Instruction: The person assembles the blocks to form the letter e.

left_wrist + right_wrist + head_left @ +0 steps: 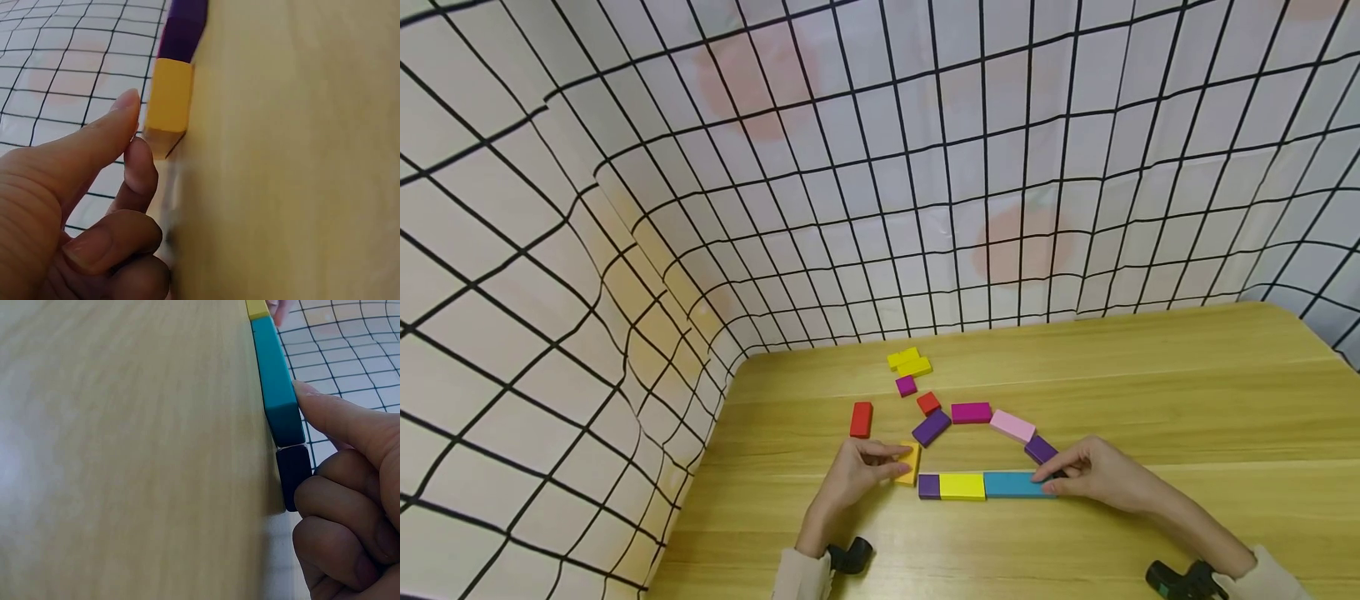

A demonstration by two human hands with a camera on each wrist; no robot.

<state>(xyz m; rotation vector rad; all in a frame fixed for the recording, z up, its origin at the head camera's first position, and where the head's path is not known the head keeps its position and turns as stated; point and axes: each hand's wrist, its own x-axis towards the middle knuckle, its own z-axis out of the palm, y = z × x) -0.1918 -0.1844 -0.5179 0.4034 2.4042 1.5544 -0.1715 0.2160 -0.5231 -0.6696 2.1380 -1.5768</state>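
In the head view, my left hand point(859, 473) is at an orange block point(911, 463) left of a row, its thumb and index finger at the block's top and left edge. The left wrist view shows the curled fingers beside the orange block point(170, 94). My right hand point(1093, 475) pinches the right end of a long blue block point(1011, 485). In the right wrist view, the thumb lies against the blue block point(275, 381), and a dark block point(294, 478) is by the curled fingers. A yellow block point(962, 486) and a small purple block point(929, 487) continue the row.
Behind the row, a purple block point(932, 427), a magenta block point(972, 413), a pink block point(1012, 426) and another purple block point(1040, 449) form an arc. Red blocks point(861, 419), a small magenta block point(906, 386) and yellow blocks point(914, 367) lie further back on the wooden table point(1150, 383).
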